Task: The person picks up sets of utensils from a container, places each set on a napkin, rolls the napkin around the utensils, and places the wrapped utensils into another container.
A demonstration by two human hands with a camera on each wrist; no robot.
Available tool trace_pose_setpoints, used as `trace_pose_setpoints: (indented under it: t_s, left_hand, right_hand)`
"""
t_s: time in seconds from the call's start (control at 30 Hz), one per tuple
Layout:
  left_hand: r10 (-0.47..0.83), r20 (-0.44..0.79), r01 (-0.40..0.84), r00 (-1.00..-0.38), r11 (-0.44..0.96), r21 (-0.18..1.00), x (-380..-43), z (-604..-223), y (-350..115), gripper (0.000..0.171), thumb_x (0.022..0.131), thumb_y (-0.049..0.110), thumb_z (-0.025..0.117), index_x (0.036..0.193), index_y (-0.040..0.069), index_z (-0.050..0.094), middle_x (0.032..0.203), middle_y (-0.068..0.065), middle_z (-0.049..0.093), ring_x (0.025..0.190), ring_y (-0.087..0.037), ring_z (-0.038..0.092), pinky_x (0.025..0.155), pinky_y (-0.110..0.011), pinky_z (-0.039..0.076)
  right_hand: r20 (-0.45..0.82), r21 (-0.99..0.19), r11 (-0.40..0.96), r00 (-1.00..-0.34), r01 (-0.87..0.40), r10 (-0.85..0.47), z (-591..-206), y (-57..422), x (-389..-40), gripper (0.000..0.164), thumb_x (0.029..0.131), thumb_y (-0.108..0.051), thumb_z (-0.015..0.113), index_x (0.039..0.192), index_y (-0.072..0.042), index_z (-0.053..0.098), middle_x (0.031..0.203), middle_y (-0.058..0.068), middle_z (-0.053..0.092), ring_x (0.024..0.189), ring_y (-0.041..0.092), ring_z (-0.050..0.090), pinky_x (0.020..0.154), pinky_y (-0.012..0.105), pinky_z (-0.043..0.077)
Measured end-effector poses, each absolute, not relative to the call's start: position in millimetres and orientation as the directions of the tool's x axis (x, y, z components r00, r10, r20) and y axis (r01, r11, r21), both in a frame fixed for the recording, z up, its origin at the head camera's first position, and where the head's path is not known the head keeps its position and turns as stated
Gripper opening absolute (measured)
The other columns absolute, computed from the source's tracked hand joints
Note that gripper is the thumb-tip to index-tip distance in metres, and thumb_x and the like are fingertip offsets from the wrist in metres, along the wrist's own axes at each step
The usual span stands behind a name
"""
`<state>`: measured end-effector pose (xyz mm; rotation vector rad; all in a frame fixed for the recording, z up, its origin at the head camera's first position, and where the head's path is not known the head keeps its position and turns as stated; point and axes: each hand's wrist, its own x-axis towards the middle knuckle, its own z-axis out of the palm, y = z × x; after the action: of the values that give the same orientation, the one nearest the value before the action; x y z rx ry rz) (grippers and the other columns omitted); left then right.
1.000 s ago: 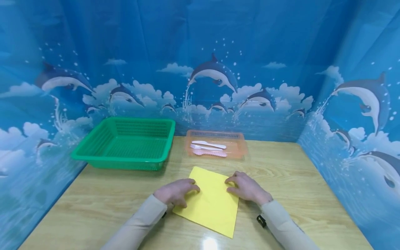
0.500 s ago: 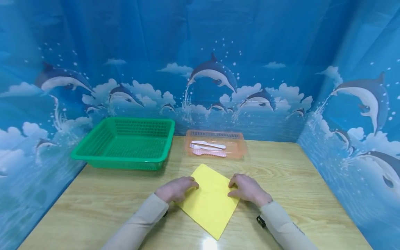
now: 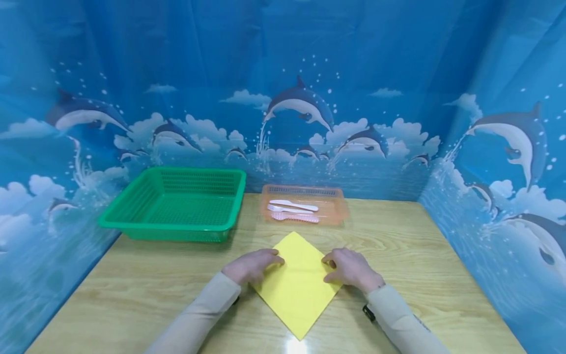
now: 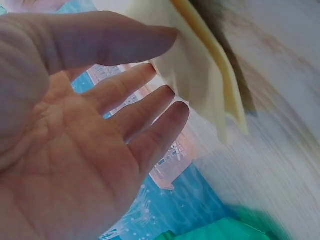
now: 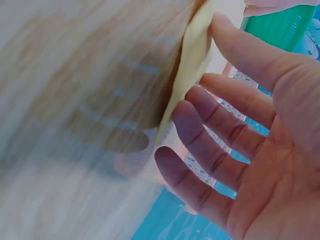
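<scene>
A folded yellow napkin point(image 3: 300, 285) lies on the table in the head view, turned like a diamond with one corner toward me. My left hand point(image 3: 254, 267) touches its left side; in the left wrist view the thumb lies against the napkin point(image 4: 195, 75) and the fingers are nearly straight. On the opposite side, my right hand point(image 3: 351, 269) touches the napkin near its right corner. The right wrist view shows that hand's thumb and fingertips along the napkin's edge point(image 5: 192, 60), the fingers loosely bent and spread. Loose layers show at the edge in the left wrist view.
Behind the napkin stands a shallow orange basket point(image 3: 333, 214) holding a white knife point(image 3: 294, 204), a white fork point(image 3: 289, 210) and a pink-patterned utensil point(image 3: 295, 217). A larger green basket point(image 3: 172, 227) is at the back left. A blue dolphin curtain point(image 3: 283, 49) borders the wooden table point(image 3: 420, 275).
The napkin has turned clockwise on the table from a slanted square into a diamond. Both hands stay at its sides and have shifted only slightly.
</scene>
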<state>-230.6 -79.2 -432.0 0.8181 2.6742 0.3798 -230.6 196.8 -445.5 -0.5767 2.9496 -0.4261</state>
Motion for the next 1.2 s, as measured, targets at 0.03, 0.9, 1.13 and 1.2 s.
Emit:
trace_pose_setpoints:
  t_s: [0.03, 0.9, 1.13, 1.2]
  left_hand:
    - [0.577, -0.223, 0.491, -0.786, 0.801, 0.342, -231, -432, -79, 0.07, 0.072, -0.025, 0.058, 0.131, 0.012, 0.061, 0.15, -0.012, 0.046, 0.14, -0.029, 0.041, 0.115, -0.042, 0.037]
    - [0.625, -0.123, 0.569, -0.771, 0.763, 0.308, -241, -440, -88, 0.053, 0.08, -0.01, 0.059, 0.128, 0.012, 0.064, 0.139, -0.011, 0.056, 0.13, -0.027, 0.052, 0.109, -0.041, 0.044]
    - [0.486, 0.084, 0.486, -0.87, 0.815, 0.316, -254, -440, -84, 0.029, 0.088, 0.009, 0.065, 0.116, 0.006, 0.068, 0.113, -0.012, 0.069, 0.104, -0.028, 0.066, 0.086, -0.042, 0.056]
    - [0.426, 0.134, 0.446, -0.895, 0.832, 0.331, -258, -438, -82, 0.026, 0.088, 0.01, 0.066, 0.114, 0.005, 0.068, 0.108, -0.013, 0.07, 0.097, -0.028, 0.067, 0.078, -0.042, 0.057]
  right_hand:
    - [-0.047, -0.286, 0.889, -0.922, -0.357, -0.385, -445, 197, -231, 0.03, 0.072, -0.027, 0.086, 0.097, -0.016, 0.074, 0.062, -0.008, 0.039, 0.059, 0.008, 0.033, 0.052, 0.024, 0.021]
    - [-0.094, -0.273, 0.887, -0.907, -0.373, -0.41, -439, 191, -233, 0.028, 0.069, -0.026, 0.086, 0.084, -0.012, 0.067, 0.067, -0.005, 0.042, 0.064, 0.012, 0.039, 0.054, 0.027, 0.028]
    - [-0.007, -0.32, 0.884, -0.932, -0.341, -0.363, -434, 182, -244, 0.033, 0.082, -0.032, 0.078, 0.107, -0.011, 0.072, 0.083, -0.005, 0.063, 0.074, 0.009, 0.054, 0.066, 0.032, 0.049]
    - [0.023, -0.325, 0.88, -0.933, -0.347, -0.359, -432, 178, -248, 0.028, 0.085, -0.031, 0.076, 0.105, -0.012, 0.073, 0.082, -0.006, 0.063, 0.072, 0.007, 0.055, 0.064, 0.03, 0.049]
